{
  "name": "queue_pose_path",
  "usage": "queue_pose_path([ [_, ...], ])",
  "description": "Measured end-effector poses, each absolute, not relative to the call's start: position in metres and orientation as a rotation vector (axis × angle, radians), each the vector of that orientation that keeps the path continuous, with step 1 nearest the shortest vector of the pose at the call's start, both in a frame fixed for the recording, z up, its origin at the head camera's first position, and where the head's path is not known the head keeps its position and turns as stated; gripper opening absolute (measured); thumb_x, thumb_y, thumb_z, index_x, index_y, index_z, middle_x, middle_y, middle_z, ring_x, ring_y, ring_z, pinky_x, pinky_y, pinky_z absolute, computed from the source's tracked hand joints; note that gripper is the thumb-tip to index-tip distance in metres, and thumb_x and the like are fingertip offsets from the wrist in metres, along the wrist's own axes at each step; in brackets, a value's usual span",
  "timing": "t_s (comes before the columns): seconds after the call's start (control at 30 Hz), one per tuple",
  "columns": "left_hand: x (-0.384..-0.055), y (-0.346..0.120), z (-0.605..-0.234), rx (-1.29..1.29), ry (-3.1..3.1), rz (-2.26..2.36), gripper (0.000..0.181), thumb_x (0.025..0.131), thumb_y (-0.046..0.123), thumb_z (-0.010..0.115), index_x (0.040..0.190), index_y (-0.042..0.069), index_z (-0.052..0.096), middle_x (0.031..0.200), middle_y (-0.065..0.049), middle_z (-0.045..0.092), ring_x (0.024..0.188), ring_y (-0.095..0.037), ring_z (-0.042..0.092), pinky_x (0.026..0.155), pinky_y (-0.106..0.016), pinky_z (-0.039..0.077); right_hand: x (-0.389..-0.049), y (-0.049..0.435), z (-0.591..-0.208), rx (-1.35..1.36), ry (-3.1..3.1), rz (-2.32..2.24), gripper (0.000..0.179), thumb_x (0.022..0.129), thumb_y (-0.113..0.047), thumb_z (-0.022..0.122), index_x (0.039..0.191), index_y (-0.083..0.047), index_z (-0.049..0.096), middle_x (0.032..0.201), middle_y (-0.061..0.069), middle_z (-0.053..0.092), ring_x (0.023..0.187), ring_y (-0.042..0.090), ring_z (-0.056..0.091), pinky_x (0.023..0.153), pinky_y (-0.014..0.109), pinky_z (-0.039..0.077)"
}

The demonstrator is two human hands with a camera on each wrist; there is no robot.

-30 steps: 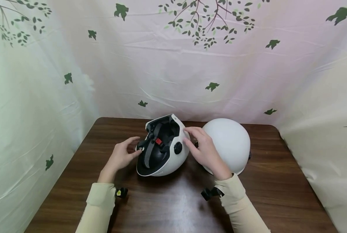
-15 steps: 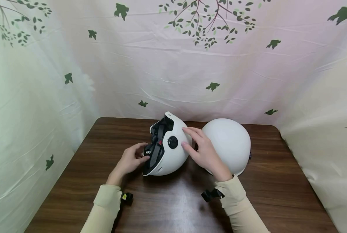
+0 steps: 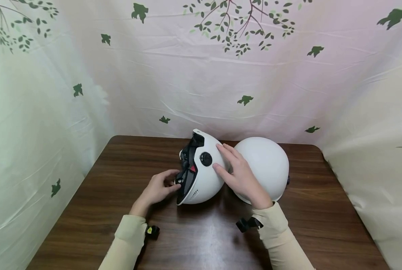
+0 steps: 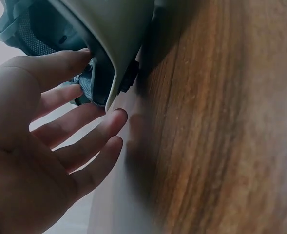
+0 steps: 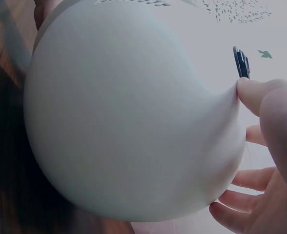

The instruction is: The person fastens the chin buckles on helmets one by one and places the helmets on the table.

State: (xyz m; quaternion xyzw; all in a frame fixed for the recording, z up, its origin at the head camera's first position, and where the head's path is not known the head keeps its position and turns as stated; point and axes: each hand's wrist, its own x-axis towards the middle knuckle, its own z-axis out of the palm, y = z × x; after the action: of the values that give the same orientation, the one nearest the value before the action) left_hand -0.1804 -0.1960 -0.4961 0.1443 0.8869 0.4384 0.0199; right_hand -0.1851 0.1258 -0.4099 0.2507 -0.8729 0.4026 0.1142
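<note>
A white helmet [image 3: 206, 183] lies on its side, its dark padded opening [image 3: 187, 176] turned to the left and a round black disc [image 3: 206, 159] on its shell. At the left edge of that opening, my left hand [image 3: 157, 187] pinches the rim, thumb inside; in the left wrist view, the outer fingers [image 4: 102, 165] extend below the rim. My right hand [image 3: 241, 174] touches the right part of the shell with spread, fairly straight fingers. The right wrist view shows the smooth shell [image 5: 133, 112] with the thumb [image 5: 260, 95] near the disc.
A second white helmet [image 3: 263, 165] sits dome up, close to the right of the first and partly behind the right hand. Both are on a dark wooden table [image 3: 201, 240]. A pale curtain [image 3: 201, 82] with leaf prints hangs right behind the table.
The first helmet has rolled to the right, so its opening now faces left rather than up and more shell shows. My left hand followed it rightward; the right hand stayed about in place.
</note>
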Motion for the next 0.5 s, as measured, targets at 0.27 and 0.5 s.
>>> queue_pose_path([
  [0.27, -0.179, -0.197, -0.480, 0.505, 2.890, 1.396, 0.044, 0.093, 0.012, 0.081, 0.135, 0.005, 0.067, 0.125, -0.013, 0.073, 0.106, -0.028, 0.072, 0.092, -0.048, 0.059, -0.188, 0.124, -0.407, 0.751, -2.566, 1.196, 0.060, 0.105, -0.035, 0.064, 0.160, -0.022, 0.046, 0.166, 0.013, 0.038, 0.151, 0.036, 0.040, 0.118, 0.061, 0.036],
  [0.5, -0.170, -0.164, -0.422, 0.777, 2.796, 1.721, 0.048, 0.100, 0.013, 0.073, 0.146, 0.014, 0.058, 0.119, -0.009, 0.076, 0.094, -0.018, 0.074, 0.079, -0.036, 0.062, -0.188, 0.122, -0.408, 0.749, -2.565, 1.196, 0.060, 0.104, -0.034, 0.065, 0.160, -0.021, 0.048, 0.166, 0.014, 0.039, 0.150, 0.036, 0.040, 0.118, 0.060, 0.036],
])
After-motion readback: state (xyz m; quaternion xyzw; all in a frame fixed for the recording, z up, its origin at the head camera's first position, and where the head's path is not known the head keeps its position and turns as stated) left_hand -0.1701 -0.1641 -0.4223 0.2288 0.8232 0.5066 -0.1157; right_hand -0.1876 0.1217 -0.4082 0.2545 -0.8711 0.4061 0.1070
